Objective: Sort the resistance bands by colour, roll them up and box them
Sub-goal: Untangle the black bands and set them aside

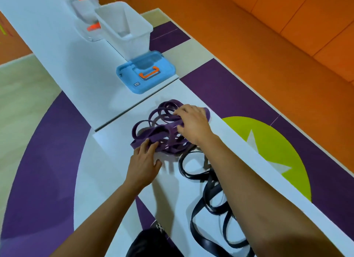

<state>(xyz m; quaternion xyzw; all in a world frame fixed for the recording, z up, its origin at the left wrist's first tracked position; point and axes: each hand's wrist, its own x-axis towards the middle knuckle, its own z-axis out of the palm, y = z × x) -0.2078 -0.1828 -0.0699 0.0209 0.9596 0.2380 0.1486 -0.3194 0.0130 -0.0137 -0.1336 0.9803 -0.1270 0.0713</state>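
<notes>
white table (80,69): carries the blue lid (145,72), the landmark for every line below.
white bin (139,42): just behind the blue lid, open on top, no bands seen in it. it looks light, so a careless drop could tip it.
left hand (143,164): on the viewer's side of the blue lid. fingers spread wide and laid on the near edge of the purple heap, thumb apart, pinning rather than gripping. if it lifts early, the whole heap will likely drag along with any pull.
purple bands (162,130): a loose tangle of loops in front of the blue lid, between the two hands, unrolled and unboxed. the loops thread through each other, so tugging one strand could tighten a knot.
right hand (193,122): in front of the blue lid and to its right. fingers curled narrow into the loops, thumb under a wide strap, holding purple strands. rubber stretched hard may snap back if it slips.
black bands (210,199): farthest from the blue lid, under the right forearm, far loops touching the purple heap. they may ride along and mix the colours. the forearm could also sweep them off the table edge close beside them.
</notes>
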